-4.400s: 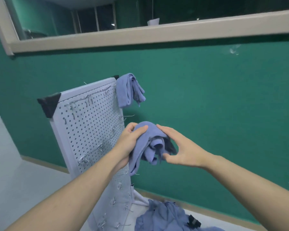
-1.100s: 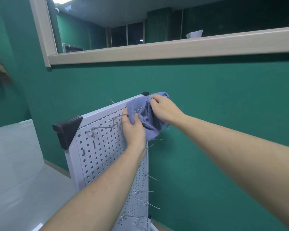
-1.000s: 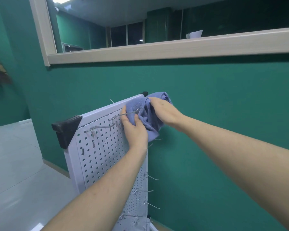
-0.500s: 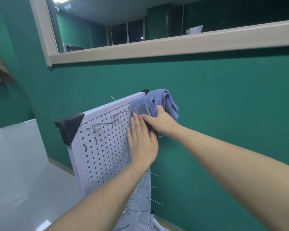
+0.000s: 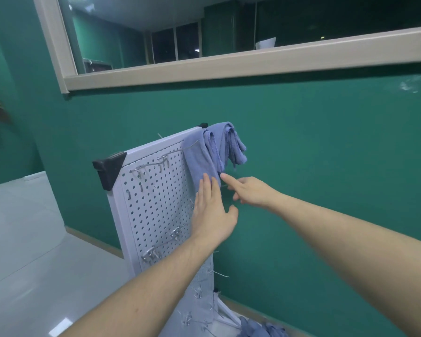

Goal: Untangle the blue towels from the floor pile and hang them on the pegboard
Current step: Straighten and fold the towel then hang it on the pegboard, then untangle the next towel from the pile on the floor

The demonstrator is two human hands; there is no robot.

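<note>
A white pegboard with metal hooks stands upright against the green wall. Over its top right corner hang two blue towels: one draped down the board's face, another bunched behind its right edge. My left hand lies flat with straight fingers, fingertips touching the lower edge of the front towel. My right hand is just right of the board with its index finger stretched toward that towel's bottom corner, holding nothing. A bit of the blue towel pile shows on the floor at the board's foot.
The green wall runs close behind the pegboard, with a beige-framed window ledge above. Several wire hooks stick out of the board's face and right edge. Pale tiled floor spreads to the left.
The towel I was holding in both hands is now draped over the pegboard's top corner. Both hands have let go and slid down to its lower edge.
</note>
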